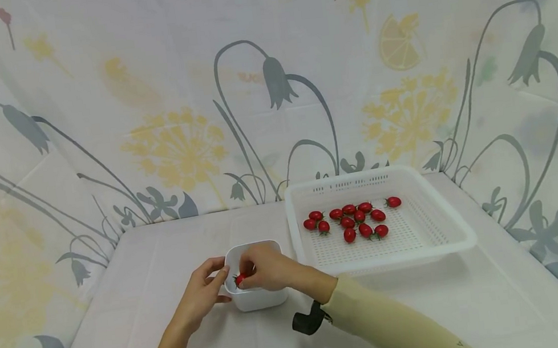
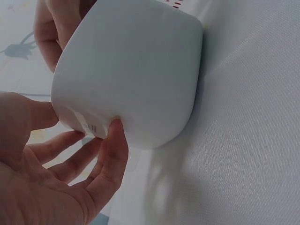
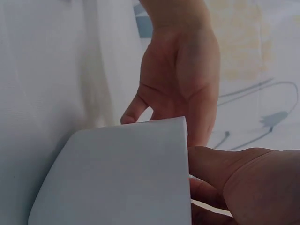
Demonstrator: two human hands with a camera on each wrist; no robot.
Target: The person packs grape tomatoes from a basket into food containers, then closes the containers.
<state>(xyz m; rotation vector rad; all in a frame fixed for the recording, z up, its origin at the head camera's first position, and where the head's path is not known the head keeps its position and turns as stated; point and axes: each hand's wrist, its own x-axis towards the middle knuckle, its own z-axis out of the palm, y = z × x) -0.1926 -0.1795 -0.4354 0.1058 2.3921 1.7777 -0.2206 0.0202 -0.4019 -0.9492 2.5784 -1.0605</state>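
A small white square container (image 1: 259, 299) stands on the table. My left hand (image 1: 202, 292) holds it at its left side, with thumb and bent fingers against the wall and rim. In the left wrist view the fingertips (image 2: 117, 124) touch the smooth outer wall. Over the container's opening my right hand (image 1: 268, 267) reaches in and pinches a red cherry tomato (image 1: 240, 280) with a green calyx. In the right wrist view the container wall (image 3: 117, 173) hides those fingertips and the tomato.
To the right stands a white perforated plastic basket (image 1: 451, 237), with several cherry tomatoes (image 1: 359, 216) spread over its floor. A white cloth covers the table (image 1: 163, 250). Behind it hangs a curtain (image 1: 168, 66) printed with flowers.
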